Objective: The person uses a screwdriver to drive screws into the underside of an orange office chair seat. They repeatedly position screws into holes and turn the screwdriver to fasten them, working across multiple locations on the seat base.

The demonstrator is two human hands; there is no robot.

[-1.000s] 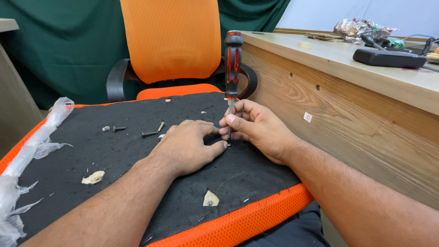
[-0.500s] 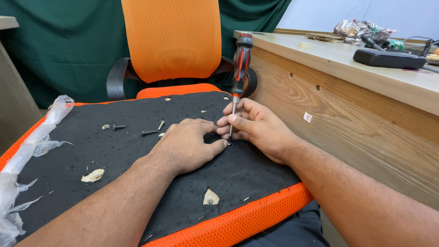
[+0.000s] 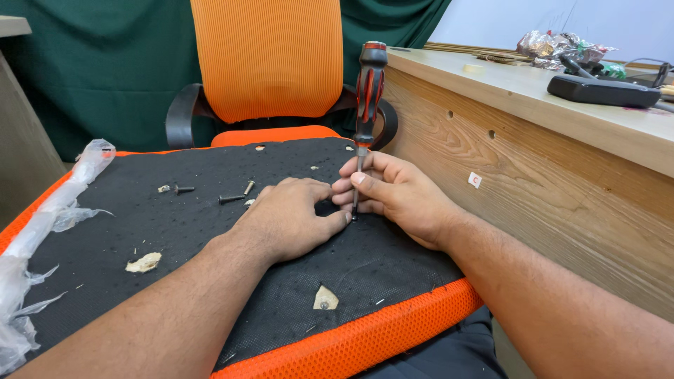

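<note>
Black seat underside [image 3: 175,231] with orange edging, wooden desk [image 3: 562,189] close on the right.
Right hand [image 3: 397,193] pinches the upright screwdriver [image 3: 366,105] by its shaft, tip on the fabric; left hand [image 3: 288,217] lies flat beside it, fingers together, thumb touching the tip. Loose screws [image 3: 232,198], foam scraps [image 3: 144,263] and plastic wrap [image 3: 42,224] lie leftward.

A red-and-black screwdriver [image 3: 366,105] stands upright, its shaft pinched by the right hand [image 3: 397,193]; the left hand [image 3: 291,217] lies flat on the black seat underside [image 3: 175,231]. Loose screws [image 3: 232,198] lie at ten o'clock; the wooden counter [image 3: 562,119] stands at three.
</note>
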